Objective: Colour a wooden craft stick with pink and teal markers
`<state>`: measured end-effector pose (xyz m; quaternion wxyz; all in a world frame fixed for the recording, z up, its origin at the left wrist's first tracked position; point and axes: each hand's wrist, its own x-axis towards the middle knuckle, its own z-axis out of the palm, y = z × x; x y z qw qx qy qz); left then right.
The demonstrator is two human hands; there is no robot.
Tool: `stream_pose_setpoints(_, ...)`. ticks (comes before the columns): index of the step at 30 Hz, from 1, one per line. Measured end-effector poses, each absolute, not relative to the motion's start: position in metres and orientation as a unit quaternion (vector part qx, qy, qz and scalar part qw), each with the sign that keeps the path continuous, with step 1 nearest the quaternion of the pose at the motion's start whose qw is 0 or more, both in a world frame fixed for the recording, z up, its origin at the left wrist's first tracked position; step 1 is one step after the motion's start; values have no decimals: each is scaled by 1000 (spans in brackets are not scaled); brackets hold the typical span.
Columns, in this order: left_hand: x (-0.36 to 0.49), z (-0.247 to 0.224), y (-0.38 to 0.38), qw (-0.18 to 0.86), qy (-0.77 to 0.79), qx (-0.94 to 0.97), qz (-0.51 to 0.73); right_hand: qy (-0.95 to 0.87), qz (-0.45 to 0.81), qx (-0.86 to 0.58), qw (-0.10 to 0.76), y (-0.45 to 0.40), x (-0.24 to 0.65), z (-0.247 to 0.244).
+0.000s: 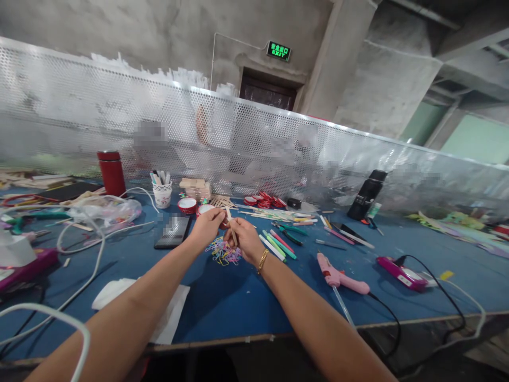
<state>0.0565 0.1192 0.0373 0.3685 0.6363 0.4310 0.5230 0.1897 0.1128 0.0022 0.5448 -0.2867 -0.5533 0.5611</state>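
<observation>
My right hand (247, 240) is closed around a thin wooden craft stick (233, 233), which stands tilted between thumb and fingers. Against the upper part of the stick, my left hand (207, 225) pinches with thumb and forefinger; whether a smaller piece sits in that pinch is too small to tell. Just below both hands lies a loose heap of coloured paper clips (225, 253) on the blue table (222, 313). Several markers (274, 246) rest to the right of my right hand. A dark phone (172, 231) lies left of my left hand.
A pink glue gun (338, 276) and a purple power strip (401, 273) with cords lie at the right. Green-handled pliers (288, 233) sit behind the markers. A red thermos (112, 172), pen cup (162, 195) and black bottle (366, 196) stand along the perforated metal screen (254, 143).
</observation>
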Motion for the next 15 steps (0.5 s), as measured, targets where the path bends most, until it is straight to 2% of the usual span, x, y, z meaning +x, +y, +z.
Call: stream_pose_setpoints(15,53,49,112,361,407,670,505,-558,577,-289,522,116,194,2)
